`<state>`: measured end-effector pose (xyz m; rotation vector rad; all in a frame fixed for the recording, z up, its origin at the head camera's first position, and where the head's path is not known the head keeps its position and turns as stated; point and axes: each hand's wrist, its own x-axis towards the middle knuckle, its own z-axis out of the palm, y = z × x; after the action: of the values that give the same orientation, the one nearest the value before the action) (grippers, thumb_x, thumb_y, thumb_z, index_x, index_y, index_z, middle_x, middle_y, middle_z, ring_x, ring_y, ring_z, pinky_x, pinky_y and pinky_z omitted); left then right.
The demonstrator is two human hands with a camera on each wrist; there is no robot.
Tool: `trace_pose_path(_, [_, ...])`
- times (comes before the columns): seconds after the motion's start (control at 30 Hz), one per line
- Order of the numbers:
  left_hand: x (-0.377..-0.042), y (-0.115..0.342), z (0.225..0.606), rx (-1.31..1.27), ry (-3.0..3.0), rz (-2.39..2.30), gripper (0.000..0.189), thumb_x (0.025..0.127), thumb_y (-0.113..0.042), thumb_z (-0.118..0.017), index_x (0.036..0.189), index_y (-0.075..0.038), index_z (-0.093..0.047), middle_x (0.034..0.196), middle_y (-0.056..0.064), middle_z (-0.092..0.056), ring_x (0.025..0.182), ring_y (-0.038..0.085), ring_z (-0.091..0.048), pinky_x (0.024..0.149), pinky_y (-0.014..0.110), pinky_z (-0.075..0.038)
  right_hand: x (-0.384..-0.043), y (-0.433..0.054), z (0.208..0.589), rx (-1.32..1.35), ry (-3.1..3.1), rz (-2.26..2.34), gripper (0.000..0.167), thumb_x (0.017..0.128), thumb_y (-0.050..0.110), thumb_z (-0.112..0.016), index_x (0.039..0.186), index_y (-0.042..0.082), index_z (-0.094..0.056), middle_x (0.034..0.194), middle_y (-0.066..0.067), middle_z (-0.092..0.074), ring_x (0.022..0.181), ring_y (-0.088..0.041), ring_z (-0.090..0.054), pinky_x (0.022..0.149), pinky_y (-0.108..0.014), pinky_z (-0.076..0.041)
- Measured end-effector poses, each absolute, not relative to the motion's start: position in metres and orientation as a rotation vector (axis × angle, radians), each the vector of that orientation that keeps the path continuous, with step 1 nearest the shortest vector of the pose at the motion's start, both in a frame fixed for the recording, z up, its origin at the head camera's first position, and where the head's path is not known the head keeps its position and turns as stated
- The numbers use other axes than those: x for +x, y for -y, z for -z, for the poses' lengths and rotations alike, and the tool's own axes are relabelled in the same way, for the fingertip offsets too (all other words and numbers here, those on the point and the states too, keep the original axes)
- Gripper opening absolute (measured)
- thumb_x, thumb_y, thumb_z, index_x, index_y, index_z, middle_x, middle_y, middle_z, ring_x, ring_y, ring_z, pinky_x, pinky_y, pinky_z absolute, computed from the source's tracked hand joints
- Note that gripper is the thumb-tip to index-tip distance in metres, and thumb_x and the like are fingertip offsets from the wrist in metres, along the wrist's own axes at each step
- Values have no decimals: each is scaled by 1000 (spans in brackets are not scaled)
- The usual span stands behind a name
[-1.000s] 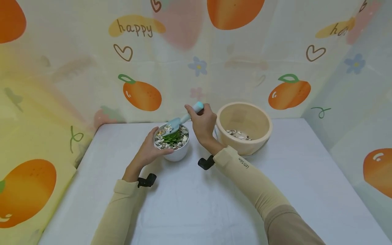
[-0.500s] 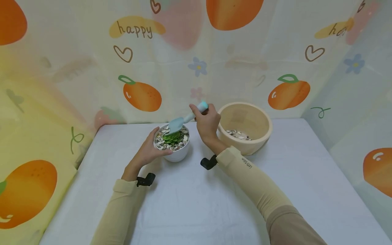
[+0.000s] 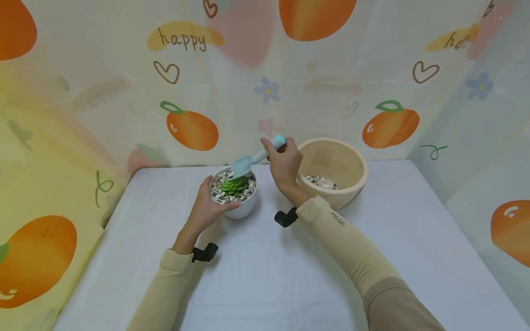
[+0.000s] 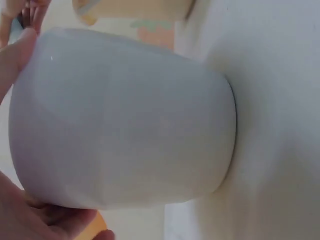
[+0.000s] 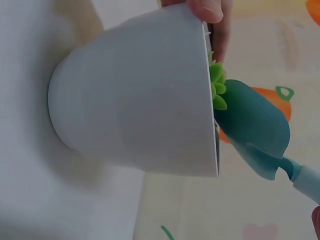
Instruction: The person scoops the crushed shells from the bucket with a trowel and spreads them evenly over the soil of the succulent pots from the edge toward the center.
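Observation:
A white flowerpot (image 3: 242,212) stands upright on the table, holding a green succulent (image 3: 233,186) ringed by pale and dark pebbles (image 3: 222,196). My left hand (image 3: 207,207) grips the pot from the left, thumb across the near side and fingers around the far left. With my right hand (image 3: 285,165) I hold a light blue hand trowel (image 3: 241,167) by its handle. Its blade slants down over the back of the pot, and in the right wrist view the trowel blade (image 5: 257,120) overlaps the rim right beside the leaves. The white pot wall (image 4: 125,120) fills most of the left wrist view.
Just right of my right hand stands a large beige round planter (image 3: 337,198), partly behind the hand, with some pebbles (image 3: 322,182) on its bottom. A white cloth (image 3: 256,285) covers the table. A fruit-printed curtain (image 3: 314,105) hangs close behind and along the sides.
The trowel and my right hand have moved right and slightly up, uncovering more of the succulent. My left wrist has shifted right, the hand still on the pot.

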<state>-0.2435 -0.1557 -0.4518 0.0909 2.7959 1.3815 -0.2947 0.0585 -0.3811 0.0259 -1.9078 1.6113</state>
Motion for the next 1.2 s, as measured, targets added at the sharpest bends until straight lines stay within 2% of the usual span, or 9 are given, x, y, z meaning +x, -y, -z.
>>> trace_pose_path(0.23, [-248,164,447,186,-2763,-1354,119,73,-42,-84,156,-3,-7,159,24,-17,146,42,-20,115,63,-24,-291,-60,377,64,1917,-1581,38,83,38,-77,77,8,-54,65,-10,-64,56,-17,-63,53,-23,-48])
trace_pose_path(0.43, [-252,168,451,192,-2741,-1372,121,71,-46,-84,156,-5,-8,159,22,-19,147,41,-21,115,63,-24,-287,-55,376,170,1915,-1472,39,84,35,-76,76,7,-52,63,-10,-63,54,-16,-56,49,-21,-40])
trace_pose_path(0.63, [-252,165,452,179,-2771,-1360,121,70,-48,-84,156,-5,-11,159,21,-21,146,40,-23,115,62,-25,-284,-54,372,282,1891,-1326,39,80,30,-81,78,3,-53,63,-12,-62,55,-19,-59,53,-22,-44])
trace_pose_path(0.87, [-249,162,450,178,-2795,-1342,121,69,-50,-84,155,-3,-14,157,22,-24,145,40,-25,114,62,-27,-284,-57,363,365,1933,-1221,40,78,30,-82,80,2,-53,62,-11,-61,53,-19,-58,50,-24,-43])
trace_pose_path(1.03, [-249,162,453,166,-2796,-1360,120,69,-49,-84,156,-5,-13,158,22,-23,145,40,-24,114,62,-27,-288,-62,357,290,1940,-1368,38,81,31,-80,81,1,-56,66,-14,-64,58,-22,-61,53,-22,-44])
trace_pose_path(1.17, [-251,163,455,164,-2797,-1371,119,70,-48,-84,156,-7,-13,158,22,-23,145,40,-25,114,62,-27,-294,-72,353,206,1898,-1573,34,82,27,-79,81,1,-57,66,-13,-62,59,-31,-64,56,-24,-53])
trace_pose_path(1.2, [-251,163,455,162,-2796,-1377,119,70,-47,-85,156,-7,-13,157,22,-23,145,40,-25,114,62,-27,-295,-75,352,190,1885,-1615,33,82,26,-79,81,1,-57,65,-11,-62,57,-29,-65,56,-24,-55])
